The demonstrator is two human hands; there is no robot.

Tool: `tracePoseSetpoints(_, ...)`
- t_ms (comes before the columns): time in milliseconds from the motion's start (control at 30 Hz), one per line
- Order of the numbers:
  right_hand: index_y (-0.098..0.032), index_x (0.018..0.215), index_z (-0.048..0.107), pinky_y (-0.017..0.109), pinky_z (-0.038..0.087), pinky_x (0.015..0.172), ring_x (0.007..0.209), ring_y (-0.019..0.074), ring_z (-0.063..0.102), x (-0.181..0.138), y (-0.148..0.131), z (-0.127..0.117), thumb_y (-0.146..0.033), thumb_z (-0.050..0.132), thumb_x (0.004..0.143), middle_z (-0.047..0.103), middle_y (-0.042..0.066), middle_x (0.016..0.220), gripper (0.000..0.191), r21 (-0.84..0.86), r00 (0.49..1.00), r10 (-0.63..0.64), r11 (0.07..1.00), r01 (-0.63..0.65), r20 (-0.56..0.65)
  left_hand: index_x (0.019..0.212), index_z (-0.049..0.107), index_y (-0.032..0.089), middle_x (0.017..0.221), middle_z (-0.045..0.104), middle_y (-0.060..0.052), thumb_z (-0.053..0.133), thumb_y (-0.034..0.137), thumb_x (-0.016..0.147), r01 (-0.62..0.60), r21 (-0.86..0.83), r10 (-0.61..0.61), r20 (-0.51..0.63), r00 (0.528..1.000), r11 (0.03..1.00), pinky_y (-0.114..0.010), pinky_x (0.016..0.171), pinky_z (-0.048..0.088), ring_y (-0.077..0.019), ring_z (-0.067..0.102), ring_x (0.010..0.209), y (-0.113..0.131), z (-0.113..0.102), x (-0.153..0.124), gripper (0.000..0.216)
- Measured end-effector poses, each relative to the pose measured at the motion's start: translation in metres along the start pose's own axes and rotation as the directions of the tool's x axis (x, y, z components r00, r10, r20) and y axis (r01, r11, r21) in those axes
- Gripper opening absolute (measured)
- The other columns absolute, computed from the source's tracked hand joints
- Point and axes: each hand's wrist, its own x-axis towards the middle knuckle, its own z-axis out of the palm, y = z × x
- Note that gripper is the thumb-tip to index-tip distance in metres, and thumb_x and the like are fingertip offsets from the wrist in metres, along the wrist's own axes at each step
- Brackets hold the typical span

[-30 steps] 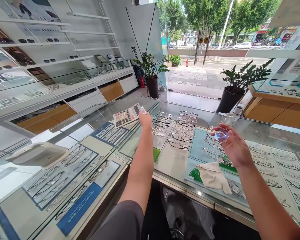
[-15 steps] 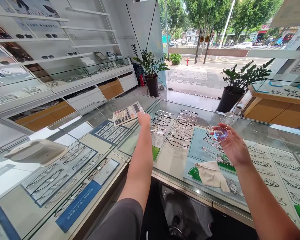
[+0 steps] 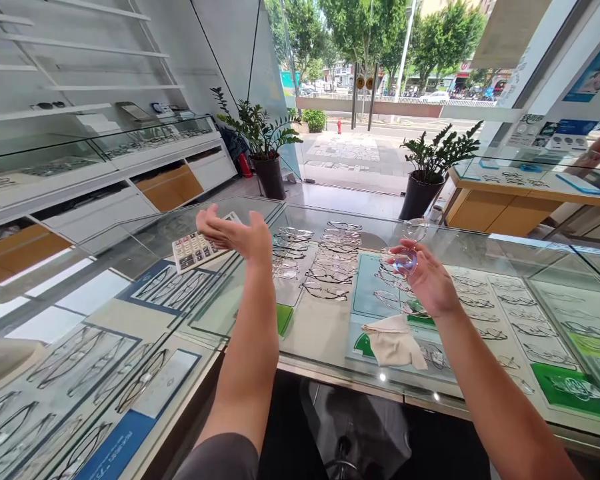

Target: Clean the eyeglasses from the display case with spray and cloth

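One lens is shining in the right hand over a glass worktop

The right hand is holding the lens up above the worktop, its fingers clamping on the edge. Bluish light is glinting across the lens (whether it is sitting in a frame, I cannot tell). Just below that hand, a cream cloth is lying crumpled near the front edge of the worktop.

The left hand is reaching forward over a calculator, covering part of it from view. Its fingers are stretching out toward the left and its thumb is standing apart from them; whether the hand is touching the calculator, I cannot tell. A dark sleeve is covering the upper part of the left arm.

Under the glass, rows of glasses are lying between the two forearms, and more are showing on both sides. A green card is resting just beside the left forearm, while a blue card is lying at the lower left.

Beyond the worktop, two potted plants are standing on the floor: the left plant in front of a pale panel, the right plant near a wooden cabinet. Between them, a paved walkway is showing through the entrance, and trees are lining the street outside.
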Motion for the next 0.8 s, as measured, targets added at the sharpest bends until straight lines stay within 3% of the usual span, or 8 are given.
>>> tracePoseSetpoints(100, -0.033, 0.131, 0.072, 0.047, 0.062, 0.095, 0.115, 0.0287, 0.075, 0.002, -0.003, -0.002, -0.052, 0.062, 0.104, 0.077, 0.007, 0.129, 0.034, 0.05, 1.0, 0.005, 0.999, -0.004, -0.021, 0.128, 0.051, 0.021, 0.144, 0.055, -0.016, 0.066, 0.021, 0.085, -0.229, -0.24, 0.251, 0.065, 0.966, 0.943, -0.052, 0.121, 0.041, -0.0324, 0.053, 0.139, 0.04, -0.019, -0.031, 0.046)
tracePoseSetpoints(167, -0.033, 0.13, 0.072, 0.044, 0.062, 0.092, 0.113, 0.0271, 0.075, 0.003, -0.005, -0.004, -0.051, 0.062, 0.104, 0.077, 0.007, 0.129, 0.034, 0.082, 0.999, 0.009, 0.997, -0.007, -0.031, 0.112, 0.06, 0.022, 0.11, 0.068, -0.009, 0.062, 0.029, 0.093, -0.267, -0.449, 0.437, 0.333, 0.836, 0.853, -0.043, 0.1, 0.052, -0.0267, 0.067, 0.105, 0.062, -0.032, -0.058, 0.02)
tracePoseSetpoints(200, -0.033, 0.13, 0.072, 0.043, 0.063, 0.091, 0.113, 0.0266, 0.075, 0.004, -0.006, -0.005, -0.051, 0.061, 0.104, 0.076, 0.007, 0.129, 0.033, 0.089, 0.999, 0.009, 0.996, -0.005, -0.039, 0.101, 0.063, 0.023, 0.094, 0.068, -0.005, 0.061, 0.034, 0.096, -0.253, -0.545, 0.548, 0.488, 0.679, 0.799, -0.039, 0.09, 0.053, -0.0237, 0.067, 0.09, 0.07, -0.039, -0.072, 0.012)
tracePoseSetpoints(300, -0.032, 0.13, 0.071, 0.044, 0.063, 0.092, 0.113, 0.0265, 0.074, 0.006, -0.01, -0.008, -0.053, 0.06, 0.104, 0.076, 0.007, 0.13, 0.035, 0.078, 0.997, -0.007, 0.997, 0.013, -0.076, 0.086, 0.067, 0.024, 0.073, 0.065, -0.001, 0.06, 0.037, 0.101, -0.166, -0.692, 0.708, 0.703, 0.061, 0.702, -0.032, 0.07, 0.043, -0.0183, 0.059, 0.068, 0.084, -0.056, -0.11, 0.021)
tracePoseSetpoints(333, -0.032, 0.13, 0.07, 0.044, 0.063, 0.093, 0.113, 0.0265, 0.074, 0.006, -0.011, -0.009, -0.053, 0.06, 0.104, 0.076, 0.007, 0.13, 0.035, 0.076, 0.996, -0.013, 0.997, 0.019, -0.084, 0.084, 0.068, 0.025, 0.072, 0.066, -0.001, 0.061, 0.037, 0.101, -0.154, -0.714, 0.707, 0.699, -0.106, 0.683, -0.031, 0.068, 0.04, -0.0179, 0.058, 0.065, 0.086, -0.06, -0.121, 0.022)
tracePoseSetpoints(400, -0.032, 0.13, 0.07, 0.043, 0.062, 0.093, 0.114, 0.0261, 0.074, 0.007, -0.012, -0.01, -0.053, 0.061, 0.103, 0.076, 0.007, 0.13, 0.035, 0.089, 0.996, -0.02, 0.996, 0.028, -0.09, 0.081, 0.069, 0.025, 0.073, 0.069, -0.001, 0.068, 0.036, 0.095, -0.144, -0.73, 0.662, 0.672, -0.333, 0.668, -0.032, 0.065, 0.034, -0.0185, 0.058, 0.063, 0.086, -0.064, -0.138, 0.018)
tracePoseSetpoints(500, -0.032, 0.129, 0.071, 0.041, 0.062, 0.092, 0.114, 0.0256, 0.074, 0.009, -0.013, -0.012, -0.053, 0.063, 0.102, 0.077, 0.006, 0.129, 0.035, 0.109, 0.996, -0.021, 0.994, 0.03, -0.087, 0.079, 0.069, 0.026, 0.077, 0.071, -0.002, 0.085, 0.035, 0.079, -0.178, -0.704, 0.568, 0.675, -0.471, 0.688, -0.032, 0.064, 0.034, -0.022, 0.062, 0.066, 0.08, -0.066, -0.155, 0.018)
tracePoseSetpoints(800, -0.034, 0.126, 0.077, 0.035, 0.063, 0.086, 0.109, 0.0217, 0.075, 0.008, -0.013, -0.012, -0.051, 0.067, 0.103, 0.079, 0.003, 0.123, 0.03, 0.181, 0.998, -0.035, 0.983, 0.043, -0.045, 0.115, 0.074, 0.023, 0.108, 0.081, -0.009, 0.074, 0.029, 0.092, -0.474, -0.628, 0.281, 0.739, -0.613, 0.617, -0.033, 0.074, 0.046, -0.0294, 0.075, 0.097, 0.073, -0.062, -0.157, 0.023)
